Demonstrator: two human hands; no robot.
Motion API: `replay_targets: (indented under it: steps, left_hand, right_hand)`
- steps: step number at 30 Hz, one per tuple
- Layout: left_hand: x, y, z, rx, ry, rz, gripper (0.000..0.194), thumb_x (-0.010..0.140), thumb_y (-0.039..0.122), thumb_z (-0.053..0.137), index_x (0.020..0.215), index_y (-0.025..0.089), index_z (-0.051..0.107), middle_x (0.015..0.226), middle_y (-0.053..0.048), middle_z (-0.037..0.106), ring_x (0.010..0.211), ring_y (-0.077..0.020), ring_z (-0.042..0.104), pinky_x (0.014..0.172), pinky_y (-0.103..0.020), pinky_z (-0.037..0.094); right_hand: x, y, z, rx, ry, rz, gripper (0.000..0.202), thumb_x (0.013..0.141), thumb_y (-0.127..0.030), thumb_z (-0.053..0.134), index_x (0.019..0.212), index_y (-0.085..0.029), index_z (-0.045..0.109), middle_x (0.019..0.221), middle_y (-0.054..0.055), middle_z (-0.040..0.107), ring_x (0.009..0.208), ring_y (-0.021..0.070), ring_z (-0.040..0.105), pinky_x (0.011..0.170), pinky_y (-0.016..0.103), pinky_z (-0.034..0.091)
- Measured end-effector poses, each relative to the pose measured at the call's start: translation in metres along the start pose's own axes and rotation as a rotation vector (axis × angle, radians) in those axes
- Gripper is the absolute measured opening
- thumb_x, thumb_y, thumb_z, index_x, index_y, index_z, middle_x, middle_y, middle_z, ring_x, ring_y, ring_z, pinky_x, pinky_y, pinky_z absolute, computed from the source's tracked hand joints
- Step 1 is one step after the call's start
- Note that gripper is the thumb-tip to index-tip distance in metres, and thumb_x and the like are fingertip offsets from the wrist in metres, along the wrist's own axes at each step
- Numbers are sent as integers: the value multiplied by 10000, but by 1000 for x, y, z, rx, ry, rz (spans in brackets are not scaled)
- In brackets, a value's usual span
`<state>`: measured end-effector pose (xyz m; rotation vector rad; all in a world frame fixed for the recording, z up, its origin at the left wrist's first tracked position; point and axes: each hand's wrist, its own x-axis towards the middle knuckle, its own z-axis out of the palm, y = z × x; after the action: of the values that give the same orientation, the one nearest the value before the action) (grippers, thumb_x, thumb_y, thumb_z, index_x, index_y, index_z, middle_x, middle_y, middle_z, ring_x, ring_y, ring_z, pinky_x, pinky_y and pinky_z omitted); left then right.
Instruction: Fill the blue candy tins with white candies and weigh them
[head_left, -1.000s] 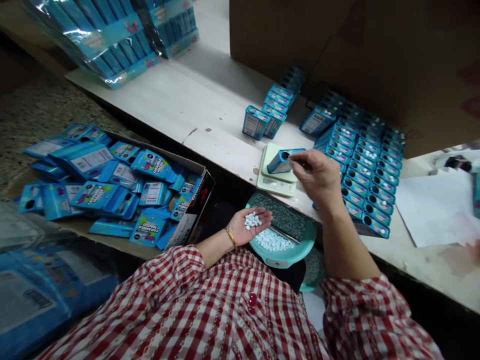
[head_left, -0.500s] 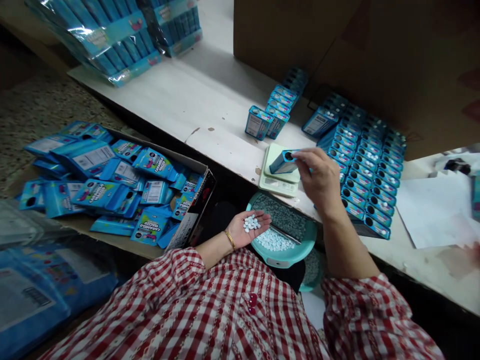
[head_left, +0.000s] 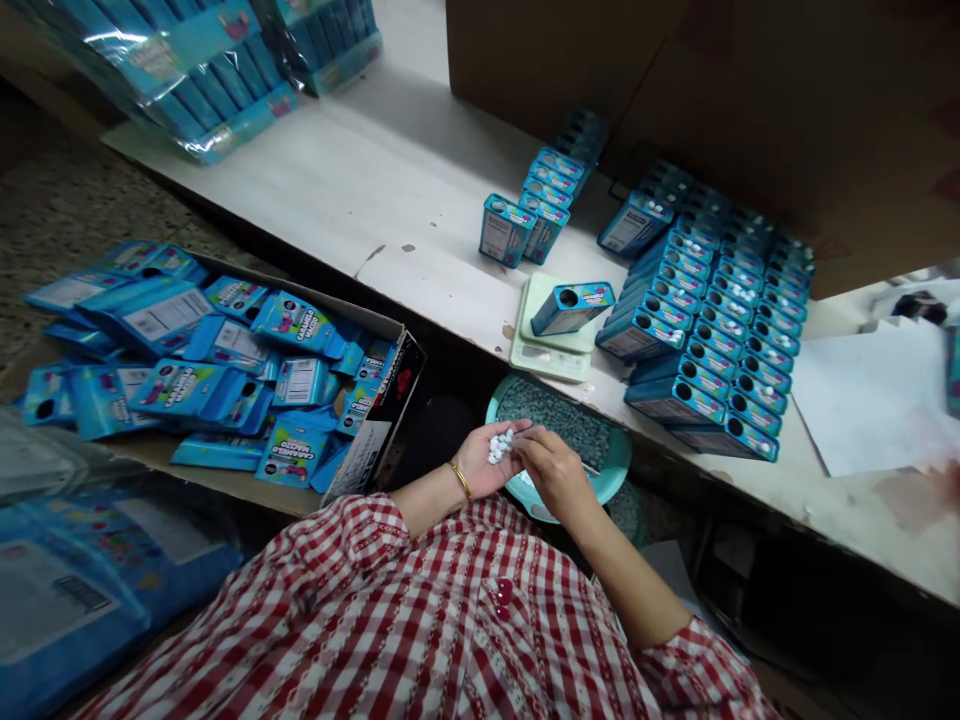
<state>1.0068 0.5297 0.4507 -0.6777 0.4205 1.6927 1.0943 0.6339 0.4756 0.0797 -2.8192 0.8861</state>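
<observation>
My left hand (head_left: 484, 462) is turned palm up, cupped around a small heap of pale candies (head_left: 499, 446). Over that palm, my right hand (head_left: 551, 464) has its fingertips pinched together at the heap's edge; the fingers hide what lies between them. Just beneath both hands sits a turquoise basin (head_left: 619, 468) holding many more candies. On the table edge beyond it stands a pale green kitchen scale (head_left: 551, 362), with one blue candy box (head_left: 559, 318) upright on its plate, its round hole facing up.
Rows of blue boxes (head_left: 690, 400) with candies on top stand right of the scale; a shorter row (head_left: 504, 232) is behind it. A carton (head_left: 403, 375) at left holds several blue boxes. Wrapped packs (head_left: 225, 130) lie at the far left, papers (head_left: 870, 400) at the right.
My right hand has left the box on the scale and come down to the candies in my left palm. The box remains on the scale. The view has shifted slightly.
</observation>
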Motion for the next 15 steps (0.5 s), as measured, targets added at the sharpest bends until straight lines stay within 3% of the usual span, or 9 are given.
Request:
replay_targets:
  steps: [2, 5, 11, 15]
  left_hand:
    - [1, 1, 2, -11, -28, 9, 253, 864, 166, 402, 830, 60, 630, 702, -79, 660, 627, -120, 621, 661, -239, 480]
    - [1, 3, 6, -19, -94, 3, 233, 853, 165, 420, 824, 61, 627, 735, -92, 670, 713, -163, 651, 749, -300, 498]
    - [-2, 8, 6, 11, -114, -15, 216, 833, 171, 450, 889, 58, 625, 944, -143, 683, 914, -235, 653, 852, -356, 479]
    - [-2, 10, 2, -4, -130, -21, 213, 832, 178, 455, 899, 65, 623, 955, -146, 683, 919, -234, 654, 852, -352, 478]
  right_hand:
    - [6, 3, -11, 94, 18, 29, 188, 873, -168, 470, 950, -204, 638, 905, 65, 646, 858, 160, 608, 761, 293, 526]
    - [28, 6, -38, 167, 100, 70, 142, 837, -143, 528, 884, -206, 646, 840, 36, 655, 806, 133, 618, 730, 257, 511]
    - [108, 20, -101, -42, 417, 38, 105, 818, -187, 553, 827, -216, 653, 826, 23, 663, 772, 146, 610, 708, 279, 483]
    - [147, 34, -111, -179, 378, 39, 109, 805, -188, 552, 824, -213, 656, 862, 33, 665, 794, 162, 610, 717, 293, 475]
